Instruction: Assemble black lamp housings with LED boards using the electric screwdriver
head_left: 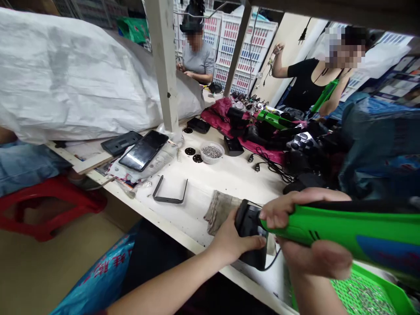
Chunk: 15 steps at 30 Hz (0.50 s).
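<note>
My left hand [229, 240] is closed around a black plastic casing [254, 258], tilted over a folded grey cloth [218, 210] by the table's front edge. A thin cable hangs from the casing. My right hand [282, 210] grips a green electric screwdriver [328, 225], whose front end meets the casing; its tip is hidden by my fingers. A black U-shaped frame [170, 200] lies on the table left of the cloth. Beyond it stands a small bowl of screws [211, 152].
A phone [144, 151] rests on papers at the left. Black cables [272, 168] and dark parts are heaped at the back right. A green basket [387, 288] of metal pieces sits at lower right. A post [164, 65] rises mid-table; two people work beyond.
</note>
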Motion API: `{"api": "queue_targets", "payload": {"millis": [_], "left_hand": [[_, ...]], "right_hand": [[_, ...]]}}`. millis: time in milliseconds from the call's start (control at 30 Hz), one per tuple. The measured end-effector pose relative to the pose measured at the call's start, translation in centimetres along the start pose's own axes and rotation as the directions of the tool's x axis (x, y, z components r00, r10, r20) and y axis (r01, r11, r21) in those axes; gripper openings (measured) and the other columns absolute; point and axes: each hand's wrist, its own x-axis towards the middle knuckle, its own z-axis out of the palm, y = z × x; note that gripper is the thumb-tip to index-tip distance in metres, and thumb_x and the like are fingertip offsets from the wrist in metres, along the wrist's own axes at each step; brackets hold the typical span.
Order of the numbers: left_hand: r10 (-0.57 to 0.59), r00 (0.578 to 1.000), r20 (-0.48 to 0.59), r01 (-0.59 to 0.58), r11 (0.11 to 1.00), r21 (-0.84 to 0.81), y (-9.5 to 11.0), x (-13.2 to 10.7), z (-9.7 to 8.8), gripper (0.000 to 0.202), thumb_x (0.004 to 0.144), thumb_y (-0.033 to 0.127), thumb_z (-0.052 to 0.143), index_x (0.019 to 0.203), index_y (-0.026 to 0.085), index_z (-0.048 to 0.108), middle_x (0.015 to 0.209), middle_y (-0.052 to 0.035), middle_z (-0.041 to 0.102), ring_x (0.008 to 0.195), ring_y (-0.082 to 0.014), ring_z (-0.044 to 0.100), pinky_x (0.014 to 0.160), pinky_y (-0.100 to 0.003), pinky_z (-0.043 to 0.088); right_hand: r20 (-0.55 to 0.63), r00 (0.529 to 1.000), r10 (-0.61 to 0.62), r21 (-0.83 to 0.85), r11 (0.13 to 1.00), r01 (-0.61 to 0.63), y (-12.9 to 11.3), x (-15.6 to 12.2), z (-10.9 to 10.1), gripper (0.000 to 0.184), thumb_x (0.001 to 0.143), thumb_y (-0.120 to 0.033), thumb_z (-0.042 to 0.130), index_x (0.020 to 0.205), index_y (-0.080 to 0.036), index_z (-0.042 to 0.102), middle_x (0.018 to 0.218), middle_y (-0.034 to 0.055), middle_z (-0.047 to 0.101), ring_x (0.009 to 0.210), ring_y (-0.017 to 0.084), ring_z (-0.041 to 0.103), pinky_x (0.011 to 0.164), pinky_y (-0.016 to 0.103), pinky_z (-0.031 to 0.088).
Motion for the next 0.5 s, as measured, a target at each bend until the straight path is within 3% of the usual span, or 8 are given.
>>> {"api": "queue_targets", "payload": {"millis": [100, 300, 400, 500], "left_hand": [[-0.016, 1.0, -0.024, 0.015, 1.0, -0.017, 0.0, 0.0, 0.0, 0.061, 0.059, 0.028, 0.079, 0.112, 0.017, 0.052, 0.099, -0.0064, 0.064, 0.095, -0.0264, 0.059, 0.084, -0.037, 0.045], [0.037, 0.999, -0.006, -0.037, 0.999, -0.032, -0.2, -0.2, 0.0, 0.066, 0.059, 0.026, 0.08, 0.116, 0.016, 0.049, 0.105, -0.0078, 0.063, 0.099, -0.0264, 0.058, 0.09, -0.039, 0.043], [0.015, 0.999, -0.029, -0.017, 0.998, -0.06, -0.1, -0.3, 0.0, 0.066, 0.06, 0.027, 0.078, 0.117, 0.014, 0.048, 0.106, -0.0096, 0.062, 0.1, -0.0269, 0.057, 0.092, -0.04, 0.043], [-0.01, 1.0, -0.011, 0.009, 0.997, -0.072, 0.0, -0.3, 0.0, 0.066, 0.06, 0.027, 0.077, 0.118, 0.014, 0.047, 0.106, -0.0096, 0.062, 0.1, -0.0267, 0.057, 0.093, -0.04, 0.042]], "right_hand": [[-0.12, 0.989, -0.085, 0.052, 0.994, 0.092, 0.5, -0.3, -0.5, 0.04, 0.069, -0.053, 0.068, 0.089, -0.02, 0.06, 0.054, -0.0065, 0.055, 0.041, 0.011, 0.05, 0.042, 0.027, 0.045], [-0.257, 0.96, -0.112, 0.014, 0.993, 0.12, 1.0, -1.0, -1.4, 0.052, 0.074, -0.064, 0.057, 0.101, -0.019, 0.059, 0.053, -0.0076, 0.052, 0.041, 0.01, 0.045, 0.042, 0.026, 0.042], [-0.275, 0.953, -0.129, 0.008, 0.991, 0.136, 0.5, -1.0, -0.8, 0.051, 0.074, -0.059, 0.06, 0.107, -0.02, 0.058, 0.053, -0.0075, 0.054, 0.041, 0.011, 0.046, 0.042, 0.028, 0.044], [-0.246, 0.96, -0.136, -0.013, 0.991, 0.137, 0.1, -1.1, -0.4, 0.045, 0.072, -0.054, 0.065, 0.102, -0.021, 0.058, 0.055, -0.0065, 0.057, 0.043, 0.013, 0.05, 0.044, 0.029, 0.046]]}}
